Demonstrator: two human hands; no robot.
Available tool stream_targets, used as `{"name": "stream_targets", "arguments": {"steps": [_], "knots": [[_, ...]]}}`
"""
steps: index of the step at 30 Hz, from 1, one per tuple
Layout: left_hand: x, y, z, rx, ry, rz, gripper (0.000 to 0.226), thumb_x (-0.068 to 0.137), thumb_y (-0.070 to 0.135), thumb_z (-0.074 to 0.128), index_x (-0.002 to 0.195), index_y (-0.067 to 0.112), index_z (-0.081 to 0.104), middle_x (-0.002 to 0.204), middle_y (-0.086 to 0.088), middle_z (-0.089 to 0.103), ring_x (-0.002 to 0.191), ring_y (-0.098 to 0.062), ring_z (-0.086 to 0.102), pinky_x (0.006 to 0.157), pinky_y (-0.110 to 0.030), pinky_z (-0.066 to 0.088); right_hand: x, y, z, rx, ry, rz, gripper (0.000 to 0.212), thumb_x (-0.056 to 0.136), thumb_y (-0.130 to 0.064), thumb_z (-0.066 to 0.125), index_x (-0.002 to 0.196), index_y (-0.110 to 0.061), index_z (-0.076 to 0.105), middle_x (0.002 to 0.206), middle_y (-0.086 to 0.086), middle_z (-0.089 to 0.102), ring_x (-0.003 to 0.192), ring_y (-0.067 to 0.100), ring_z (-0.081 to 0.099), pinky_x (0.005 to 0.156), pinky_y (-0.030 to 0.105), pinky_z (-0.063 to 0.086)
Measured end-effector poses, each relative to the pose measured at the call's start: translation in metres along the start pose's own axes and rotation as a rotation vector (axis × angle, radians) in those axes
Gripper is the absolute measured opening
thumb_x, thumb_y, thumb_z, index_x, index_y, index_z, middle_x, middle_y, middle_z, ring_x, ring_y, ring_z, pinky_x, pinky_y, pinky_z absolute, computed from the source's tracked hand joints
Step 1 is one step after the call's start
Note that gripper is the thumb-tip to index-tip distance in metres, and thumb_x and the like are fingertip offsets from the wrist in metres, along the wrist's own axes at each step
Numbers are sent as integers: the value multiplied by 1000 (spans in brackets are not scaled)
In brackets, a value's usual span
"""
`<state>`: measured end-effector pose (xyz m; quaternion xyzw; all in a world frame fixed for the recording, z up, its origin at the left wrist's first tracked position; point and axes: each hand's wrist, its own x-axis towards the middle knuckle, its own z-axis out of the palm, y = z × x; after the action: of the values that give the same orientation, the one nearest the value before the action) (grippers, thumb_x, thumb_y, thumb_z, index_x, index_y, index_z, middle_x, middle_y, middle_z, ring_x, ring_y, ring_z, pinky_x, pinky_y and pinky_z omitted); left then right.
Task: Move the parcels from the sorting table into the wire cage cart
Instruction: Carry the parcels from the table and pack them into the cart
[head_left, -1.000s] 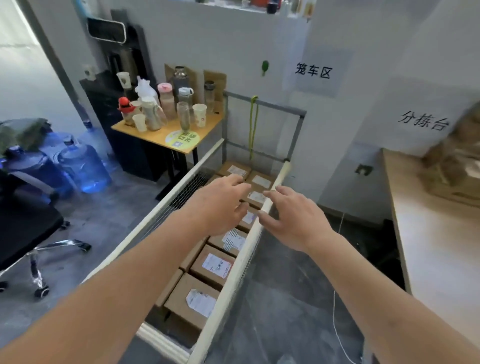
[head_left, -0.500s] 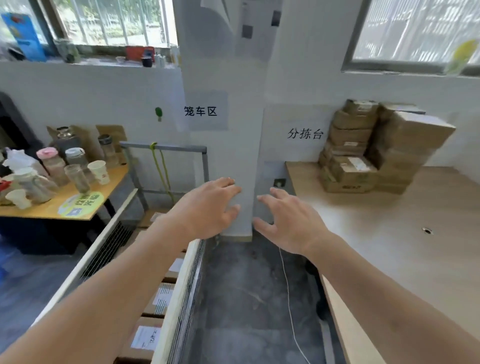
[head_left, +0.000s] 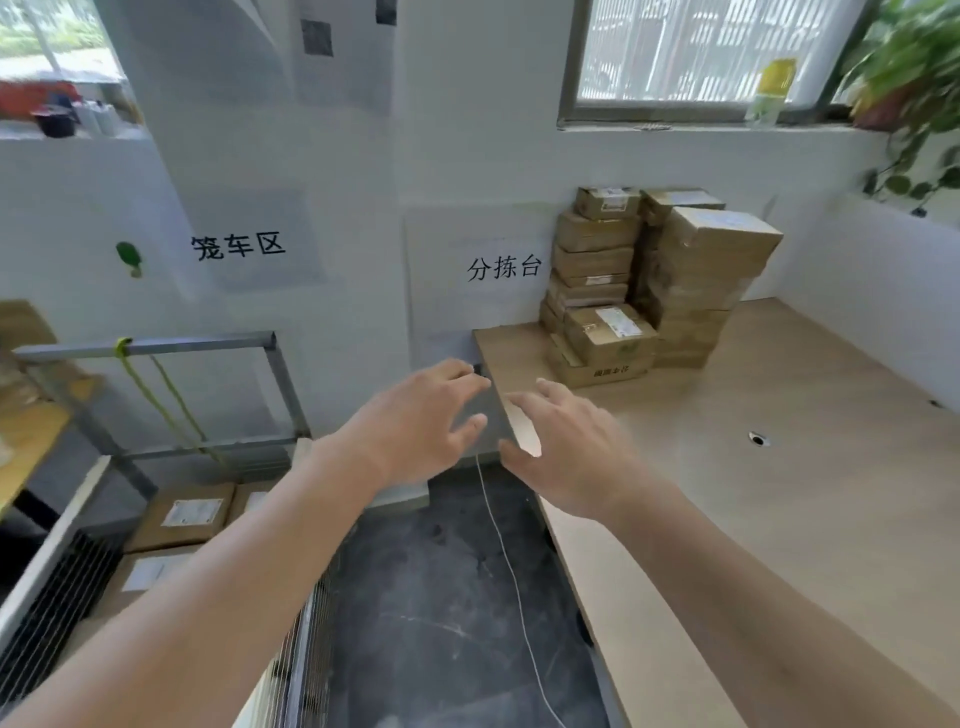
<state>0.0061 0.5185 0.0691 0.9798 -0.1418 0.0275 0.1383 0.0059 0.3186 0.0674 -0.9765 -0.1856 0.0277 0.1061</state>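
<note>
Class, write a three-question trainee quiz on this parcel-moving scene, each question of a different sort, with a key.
1. True or false: the left hand holds a parcel.
2. Where is the parcel stack? A. the table's far corner by the wall B. on the floor C. in the cart
3. Fill in: labelled parcels already lie in the wire ____.

Key: 1 false, both the left and the right hand are open and empty, above the table edge. 2 A. 3 cart.

Hands: two, left hand (head_left: 415, 426) and right hand (head_left: 566, 457)
Parcels in cart (head_left: 179, 514): three visible
Wall signs (head_left: 239, 244): two
Tables (head_left: 779, 467): two
</note>
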Motion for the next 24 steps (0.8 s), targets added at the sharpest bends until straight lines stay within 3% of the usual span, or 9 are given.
{"name": "stream_targets", "arguments": {"steps": [3, 7, 12, 18, 24], "knots": [[45, -27, 9, 3, -47, 78, 53, 107, 43, 47, 157, 27, 40, 159, 10, 36, 135, -16, 50, 109, -32, 41, 37, 12, 4, 0, 18, 77, 68, 100, -60, 47, 160, -33, 30, 169, 6, 25, 151, 28, 34, 117, 45, 35], [107, -69, 17, 6, -96, 187, 54, 106, 44, 49, 156, 26, 41, 160, 6, 36, 142, -18, 44, 114, -42, 42, 84, 23, 10, 26, 34, 192, 66, 101, -60, 46, 160, -35, 30, 169, 3, 25, 151, 26, 34, 118, 44, 34], [176, -104, 22, 15, -120, 300, 52, 105, 44, 49, 155, 29, 43, 157, 9, 38, 139, -15, 45, 109, -39, 46, 133, 31, 14, 48, 51, 332, 66, 102, -59, 44, 161, -33, 31, 169, 1, 26, 151, 23, 33, 118, 43, 34], [255, -117, 42, -7, -176, 378, 53, 105, 44, 49, 155, 28, 43, 158, 7, 39, 139, -18, 46, 109, -41, 47, 187, 68, 27, 92, 48, 461, 67, 99, -62, 45, 159, -34, 32, 168, 2, 28, 151, 25, 34, 119, 45, 36], [345, -107, 81, 3, -240, 440, 53, 106, 42, 49, 156, 26, 41, 161, 5, 36, 141, -17, 44, 111, -33, 43, 242, 141, 46, 132, 29, 554, 69, 99, -61, 45, 159, -32, 31, 168, 6, 25, 149, 27, 35, 117, 43, 37]]}}
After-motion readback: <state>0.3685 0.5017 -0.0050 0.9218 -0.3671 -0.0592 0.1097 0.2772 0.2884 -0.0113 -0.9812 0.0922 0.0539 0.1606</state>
